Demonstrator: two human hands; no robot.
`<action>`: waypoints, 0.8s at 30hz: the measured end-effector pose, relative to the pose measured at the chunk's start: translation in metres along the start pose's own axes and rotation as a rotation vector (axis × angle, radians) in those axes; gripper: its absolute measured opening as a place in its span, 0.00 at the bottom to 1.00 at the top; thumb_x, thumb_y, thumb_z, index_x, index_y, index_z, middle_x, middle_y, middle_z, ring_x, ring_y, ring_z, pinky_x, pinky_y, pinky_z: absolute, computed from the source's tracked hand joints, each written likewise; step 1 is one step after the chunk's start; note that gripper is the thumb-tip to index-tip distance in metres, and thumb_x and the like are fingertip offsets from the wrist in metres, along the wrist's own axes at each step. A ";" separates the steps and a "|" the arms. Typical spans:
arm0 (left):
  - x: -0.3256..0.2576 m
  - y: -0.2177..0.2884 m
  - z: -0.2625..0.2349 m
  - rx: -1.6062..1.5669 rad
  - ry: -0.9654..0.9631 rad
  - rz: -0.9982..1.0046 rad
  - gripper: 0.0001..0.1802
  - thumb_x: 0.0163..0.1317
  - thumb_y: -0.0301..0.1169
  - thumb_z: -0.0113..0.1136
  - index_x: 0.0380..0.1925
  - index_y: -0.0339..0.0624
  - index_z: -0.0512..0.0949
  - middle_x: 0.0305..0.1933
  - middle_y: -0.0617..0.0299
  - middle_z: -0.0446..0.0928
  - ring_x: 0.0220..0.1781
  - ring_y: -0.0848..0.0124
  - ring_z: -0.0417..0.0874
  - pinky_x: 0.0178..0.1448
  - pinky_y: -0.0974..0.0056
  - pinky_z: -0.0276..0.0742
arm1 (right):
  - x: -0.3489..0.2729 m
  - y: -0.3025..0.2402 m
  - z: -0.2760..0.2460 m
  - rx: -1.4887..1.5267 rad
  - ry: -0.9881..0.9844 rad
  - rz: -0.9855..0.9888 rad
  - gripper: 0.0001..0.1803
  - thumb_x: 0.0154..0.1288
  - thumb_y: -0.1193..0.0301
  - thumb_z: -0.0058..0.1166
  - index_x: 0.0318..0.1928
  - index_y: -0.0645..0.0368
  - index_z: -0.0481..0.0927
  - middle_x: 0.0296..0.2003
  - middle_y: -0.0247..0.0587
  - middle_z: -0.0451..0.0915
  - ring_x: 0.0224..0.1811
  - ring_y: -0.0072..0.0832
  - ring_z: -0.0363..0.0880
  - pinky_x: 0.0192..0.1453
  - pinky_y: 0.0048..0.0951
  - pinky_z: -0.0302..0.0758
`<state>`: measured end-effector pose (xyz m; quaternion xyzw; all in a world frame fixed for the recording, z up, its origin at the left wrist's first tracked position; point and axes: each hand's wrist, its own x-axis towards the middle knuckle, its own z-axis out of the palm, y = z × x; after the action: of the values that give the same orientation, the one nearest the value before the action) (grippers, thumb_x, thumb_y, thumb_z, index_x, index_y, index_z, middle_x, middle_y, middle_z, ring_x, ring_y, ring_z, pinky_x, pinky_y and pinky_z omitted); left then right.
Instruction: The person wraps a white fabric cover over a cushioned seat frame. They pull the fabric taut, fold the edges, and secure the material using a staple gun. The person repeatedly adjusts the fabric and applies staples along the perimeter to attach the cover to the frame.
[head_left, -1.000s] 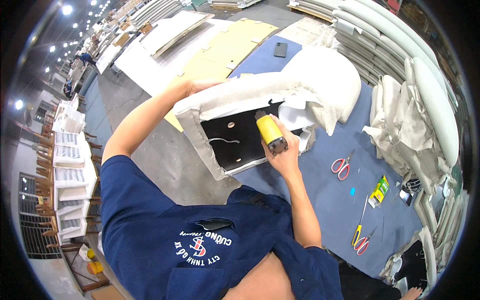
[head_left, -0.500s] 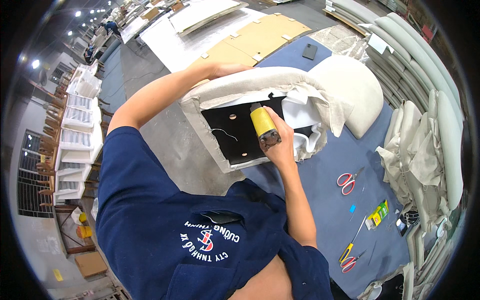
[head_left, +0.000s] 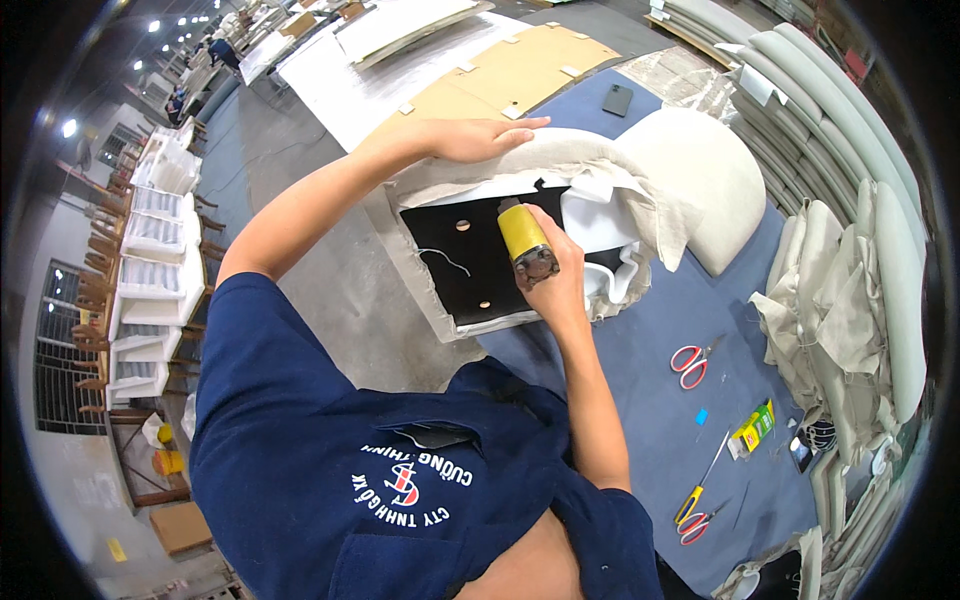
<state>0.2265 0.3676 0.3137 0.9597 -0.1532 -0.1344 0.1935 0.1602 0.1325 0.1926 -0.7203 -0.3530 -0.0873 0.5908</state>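
An upholstered seat (head_left: 410, 255) in beige fabric lies with its underside up, showing a black panel (head_left: 430, 280) with round holes and a loose white thread. My left hand (head_left: 480, 140) rests on its padded far side, fingers stretched out and holding nothing. My right hand (head_left: 562, 275) is wrapped round a yellow staple gun (head_left: 522, 232). The tool's nose is over the panel near the far edge; whether it touches cannot be seen. White lining (head_left: 600, 222) bunches beside the panel, and a fabric flap (head_left: 665, 215) hangs at the right corner.
A round beige cushion (head_left: 715, 185) lies behind on the blue table (head_left: 620, 420). To the right are scissors (head_left: 690, 366), a yellow-handled screwdriver (head_left: 692, 500), a second pair of scissors (head_left: 693, 528) and a green-yellow box (head_left: 752, 430). Stacked cushions (head_left: 835, 130) and fabric covers (head_left: 830, 290) line the right side.
My left hand has come up from behind the seat's far edge onto its padded side, its fingers now visible. My right hand and the staple gun have barely moved.
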 end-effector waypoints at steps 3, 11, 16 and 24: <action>0.001 0.004 0.002 0.072 -0.030 -0.005 0.34 0.86 0.55 0.32 0.85 0.59 0.52 0.84 0.46 0.60 0.84 0.50 0.63 0.87 0.51 0.54 | -0.001 0.000 0.002 0.002 0.018 0.013 0.38 0.47 0.83 0.68 0.64 0.61 0.78 0.46 0.57 0.87 0.47 0.57 0.85 0.53 0.48 0.81; -0.003 0.015 0.002 0.245 0.010 0.119 0.37 0.82 0.52 0.47 0.86 0.67 0.50 0.75 0.39 0.71 0.74 0.43 0.73 0.80 0.46 0.65 | -0.004 0.005 0.000 -0.049 0.043 -0.023 0.38 0.47 0.82 0.69 0.64 0.60 0.79 0.43 0.56 0.84 0.44 0.55 0.83 0.52 0.45 0.80; -0.009 0.017 0.003 0.210 0.045 0.184 0.38 0.80 0.51 0.52 0.85 0.71 0.51 0.57 0.41 0.78 0.61 0.44 0.81 0.70 0.45 0.72 | -0.004 -0.003 -0.012 -0.016 0.082 -0.010 0.38 0.49 0.81 0.71 0.65 0.59 0.80 0.43 0.53 0.83 0.45 0.51 0.84 0.54 0.41 0.80; -0.013 0.019 0.012 0.276 0.110 0.217 0.42 0.77 0.45 0.58 0.86 0.73 0.50 0.51 0.45 0.78 0.55 0.47 0.82 0.65 0.47 0.75 | 0.001 -0.011 -0.005 0.250 0.241 0.208 0.29 0.58 0.79 0.72 0.61 0.68 0.81 0.49 0.55 0.87 0.49 0.44 0.90 0.58 0.37 0.82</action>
<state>0.2063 0.3518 0.3137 0.9608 -0.2622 -0.0377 0.0814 0.1560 0.1293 0.2032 -0.6582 -0.2116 -0.0671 0.7194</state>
